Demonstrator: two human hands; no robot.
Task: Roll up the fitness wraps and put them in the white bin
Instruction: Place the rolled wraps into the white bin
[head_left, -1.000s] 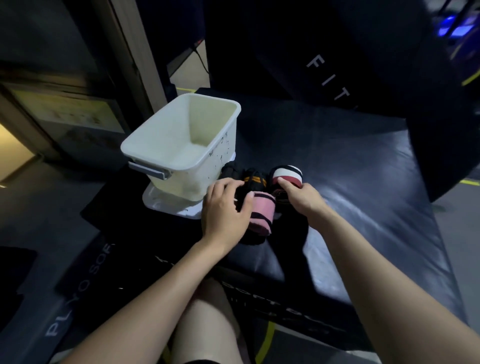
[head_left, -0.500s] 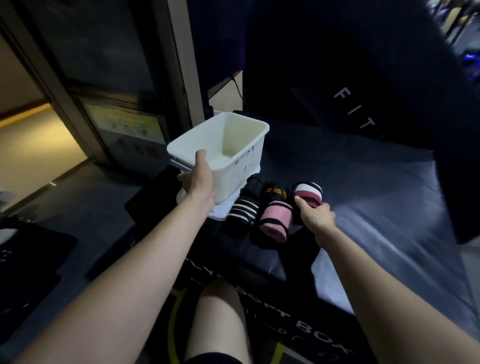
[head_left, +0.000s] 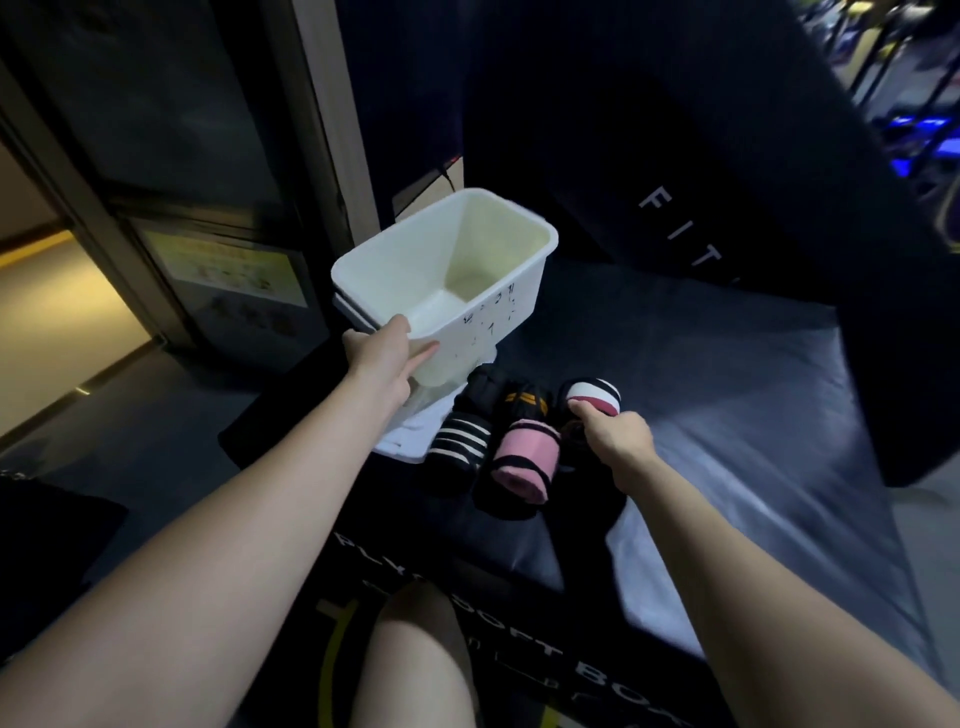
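The white bin (head_left: 498, 228) is tilted, lifted at its near corner by my left hand (head_left: 387, 353), which grips the rim with fingers inside and thumb on the outer wall. The bin looks empty. Rolled wraps lie in a row on the black soft box in front of it: a black one with white stripes (head_left: 460, 444), a pink one with black bands (head_left: 524, 460), a black one with an orange mark (head_left: 524, 402), and a white and dark red one (head_left: 595, 397). My right hand (head_left: 615, 441) pinches the near end of the white and dark red roll.
A white lid (head_left: 402, 441) lies under the bin. The black soft box (head_left: 727, 415) stretches to the right, with a tall black pad (head_left: 701, 156) behind it. A door frame and floor lie to the left. My knee shows at the bottom.
My left hand left the rolls, went to the bin's near rim and has tipped the bin up. My right hand stays on the white and dark red roll.
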